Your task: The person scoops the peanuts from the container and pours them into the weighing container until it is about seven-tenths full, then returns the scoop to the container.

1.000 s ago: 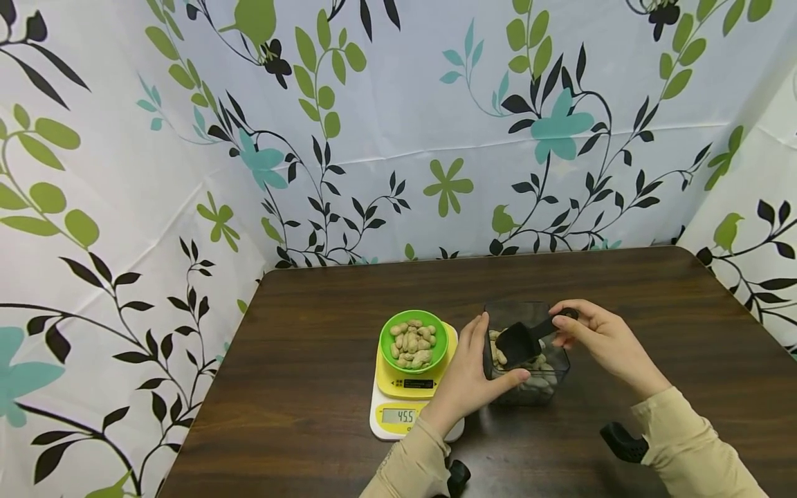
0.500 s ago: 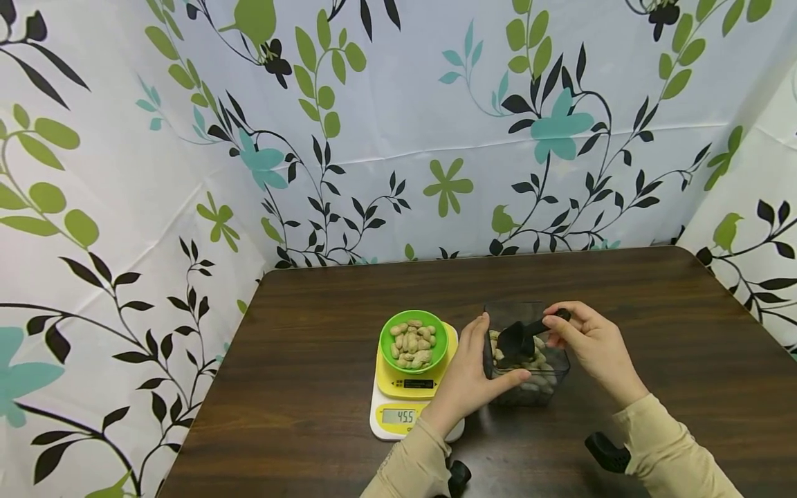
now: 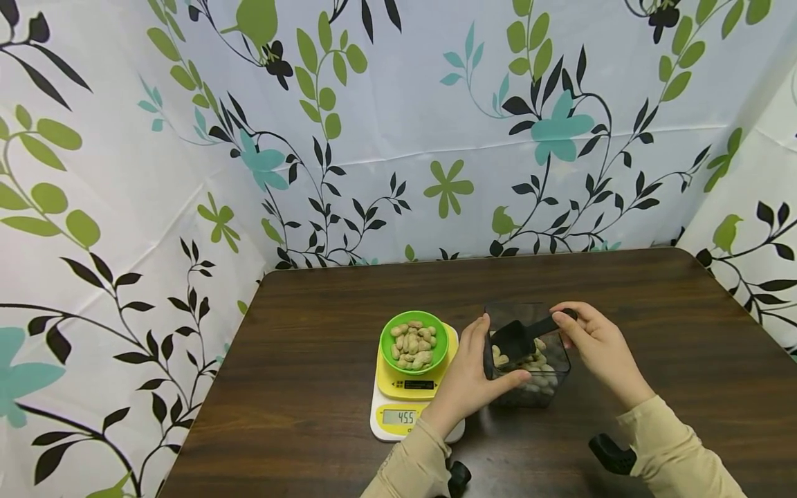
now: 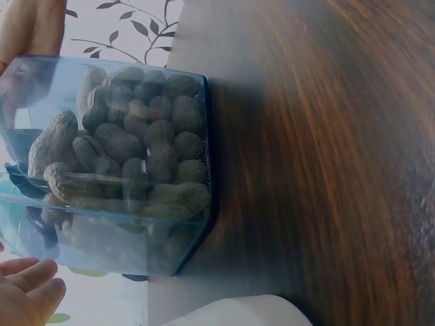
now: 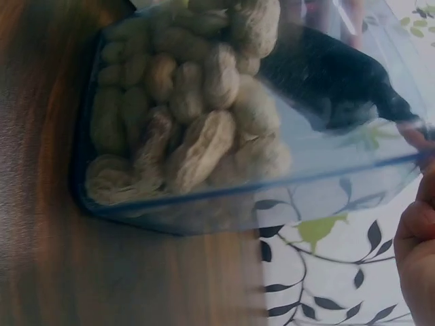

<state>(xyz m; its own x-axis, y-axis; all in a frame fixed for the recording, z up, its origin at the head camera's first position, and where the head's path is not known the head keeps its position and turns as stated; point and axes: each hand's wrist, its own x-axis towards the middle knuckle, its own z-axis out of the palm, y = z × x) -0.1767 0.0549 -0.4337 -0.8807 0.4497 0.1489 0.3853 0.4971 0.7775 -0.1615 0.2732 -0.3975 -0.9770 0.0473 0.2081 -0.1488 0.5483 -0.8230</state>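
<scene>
A clear container [image 3: 557,387] holding unshelled peanuts [image 5: 204,146] stands on the table. My left hand [image 3: 468,377] grips its near left corner, thumb along the front rim and fingers on the left side. My right hand [image 3: 594,342] pinches the handle end of a black scoop [image 3: 515,342]. The scoop's blade slants down inside the container, above or against the peanuts; no peanut shows on it. Left of the container, a green bowl [image 3: 385,339] with peanuts sits on a yellow and white kitchen scale [image 3: 381,394]. The display reads 45.5.
Dark wood-grain table [image 3: 299,360] extends around the container and scale. A patterned cloth [image 3: 398,138] hangs behind the table and along both sides. A black device [image 3: 611,454] sits under the right wrist, another [image 3: 459,477] under the left.
The right hand first shifts left, tipping the scoop deeper among the peanuts, then draws back slightly right with the blade raised. The left hand, container, bowl and reading stay the same.
</scene>
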